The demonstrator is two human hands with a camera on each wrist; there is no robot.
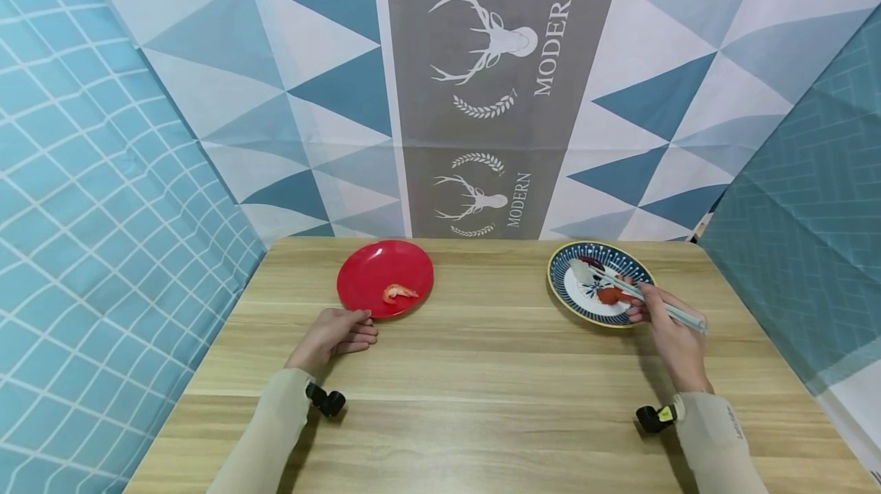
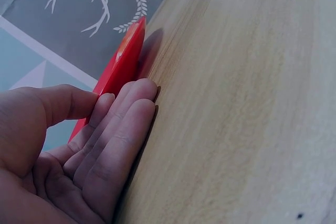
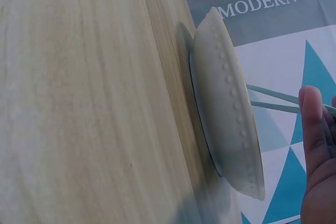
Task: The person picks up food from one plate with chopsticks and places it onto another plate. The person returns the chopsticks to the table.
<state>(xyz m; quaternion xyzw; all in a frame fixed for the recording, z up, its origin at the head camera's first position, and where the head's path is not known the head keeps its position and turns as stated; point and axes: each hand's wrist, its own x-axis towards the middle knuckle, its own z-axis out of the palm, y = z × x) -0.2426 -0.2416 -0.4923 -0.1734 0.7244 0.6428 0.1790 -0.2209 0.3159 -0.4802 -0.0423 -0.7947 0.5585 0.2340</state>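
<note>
In the head view, a round, glossy red plate (image 1: 365, 272) sits at the left of the pale wood-grain counter (image 1: 475, 387), bearing a small, curled orange-and-white shrimp-like piece (image 1: 399, 294). The left hand (image 1: 340, 331) pinches its near rim. Farther right, a round white plate with a blue patterned border (image 1: 556, 281) carries an orange-red piece (image 1: 609, 295) and a dark red piece (image 1: 592, 261). Over it the right hand (image 1: 671, 333) grips 2 slim, pale green chopsticks (image 1: 683, 316), their tips at a whitish lump (image 1: 581, 272); whether they clasp it I cannot tell. The sticks look light and stiff, best held well back; the lump is probably soft and slippery, best taken across its middle.

In the left wrist view, thumb and index finger pinch the red rim, the other fingers nearly straight. That plate seems light and smooth; its rim suits a pinch.

In the right wrist view, the patterned plate shows edge-on; the picture's edge cuts off most of the fingers.
</note>
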